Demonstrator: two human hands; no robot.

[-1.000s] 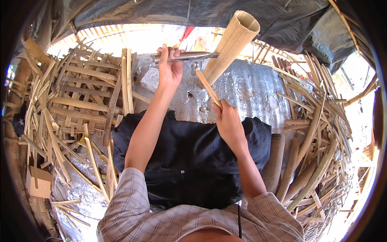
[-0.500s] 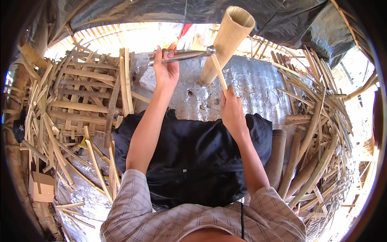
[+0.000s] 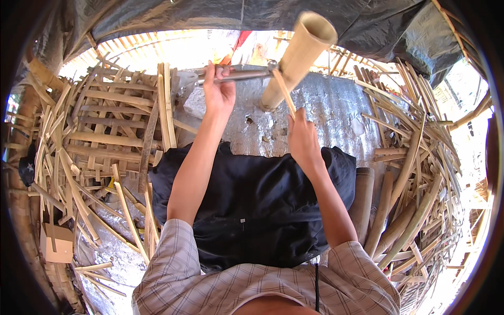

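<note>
- A left hand (image 3: 219,94) grasped a long metal tool (image 3: 244,76), its grip curled round the shaft, which lay nearly level and reached toward a bamboo tube (image 3: 298,56)
- The right hand (image 3: 304,137) held a hammer (image 3: 285,93) by its pale wooden handle, that grip clenched well below the head
- The hammer's head sat near the tool's far end, just beside the tube's wall; whether the tip touched or entered the bamboo could not be told
- The tube stood on end on a grey sheet (image 3: 336,116), beyond the dark cloth (image 3: 252,194) across the lap, its hollow mouth facing up and neither hand bracing it
- The step in hand appeared to be hammering, with the tool directed crosswise at the tube's side
- The next move seemed to call for a steady left grip to keep the tool lined up, and a short, controlled stroke from the right, since the unbraced tube could tip or turn under a crooked blow
- A lattice of bamboo strips (image 3: 113,137) lay to the left, a heap of split bamboo (image 3: 409,165) to the right, and a cardboard box (image 3: 62,250) at the lower left
</note>
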